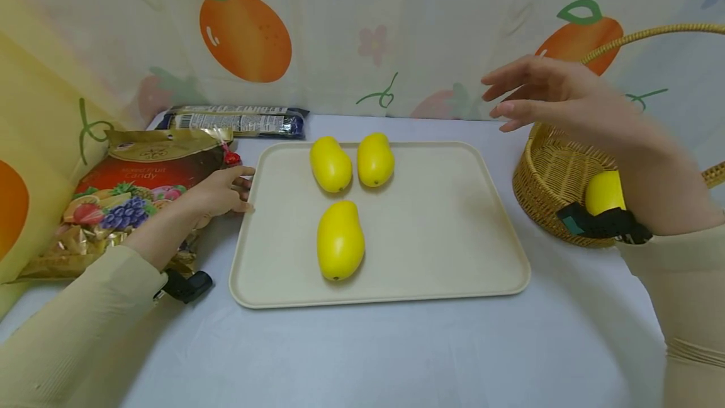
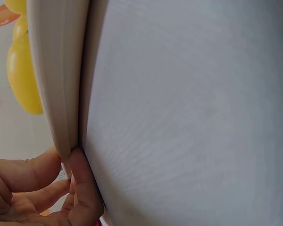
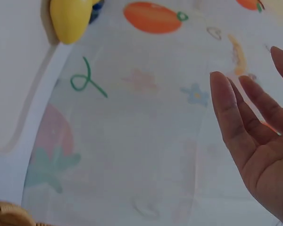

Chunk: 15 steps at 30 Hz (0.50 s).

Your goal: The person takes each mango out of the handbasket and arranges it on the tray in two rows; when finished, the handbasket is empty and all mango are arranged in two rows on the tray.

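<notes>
Three yellow mangoes lie on a beige tray (image 1: 430, 282): two side by side near its far edge, the left one (image 1: 331, 164) and the right one (image 1: 376, 160), and a third mango (image 1: 340, 241) nearer the front. My left hand (image 1: 218, 197) pinches the tray's left rim (image 2: 61, 113) between thumb and fingers. Raised above the table's back right, my right hand (image 1: 544, 93) holds nothing, its fingers apart in the right wrist view. Below it stands a wicker basket (image 1: 523, 178). Inside sits another yellow mango (image 1: 603, 191), partly hidden by my right wrist.
A bag of mixed fruit candy (image 1: 136, 187) lies under and beside my left forearm. Behind it is a dark blue packet (image 1: 238, 121) against the fruit-printed curtain (image 1: 340, 36). The basket's tall handle (image 1: 651, 33) arches up at the right. White cloth (image 1: 368, 357) covers the table.
</notes>
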Each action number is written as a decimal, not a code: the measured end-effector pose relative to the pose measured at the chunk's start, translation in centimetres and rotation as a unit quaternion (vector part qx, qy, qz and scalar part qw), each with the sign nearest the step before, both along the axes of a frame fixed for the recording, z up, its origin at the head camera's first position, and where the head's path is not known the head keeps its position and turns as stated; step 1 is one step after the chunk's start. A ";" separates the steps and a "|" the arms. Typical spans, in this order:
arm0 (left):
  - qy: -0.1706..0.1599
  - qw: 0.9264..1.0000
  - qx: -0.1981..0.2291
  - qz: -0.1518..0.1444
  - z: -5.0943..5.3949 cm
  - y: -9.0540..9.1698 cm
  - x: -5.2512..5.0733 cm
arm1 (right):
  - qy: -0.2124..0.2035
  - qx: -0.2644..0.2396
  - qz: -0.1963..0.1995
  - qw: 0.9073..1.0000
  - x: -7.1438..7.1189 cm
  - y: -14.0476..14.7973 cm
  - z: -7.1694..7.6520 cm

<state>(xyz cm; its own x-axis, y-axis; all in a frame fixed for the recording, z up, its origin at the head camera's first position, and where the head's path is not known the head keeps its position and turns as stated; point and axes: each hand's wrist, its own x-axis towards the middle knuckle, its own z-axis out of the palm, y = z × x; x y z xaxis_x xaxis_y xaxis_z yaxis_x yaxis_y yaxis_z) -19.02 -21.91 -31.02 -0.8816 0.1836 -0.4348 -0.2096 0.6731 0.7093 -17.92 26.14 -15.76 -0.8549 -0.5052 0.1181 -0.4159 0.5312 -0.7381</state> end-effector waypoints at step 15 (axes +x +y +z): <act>-0.002 1.000 -0.004 -0.002 0.1 -0.1 0.1 | 0.011 -0.008 -0.045 0.999 -2.4 8.5 -0.4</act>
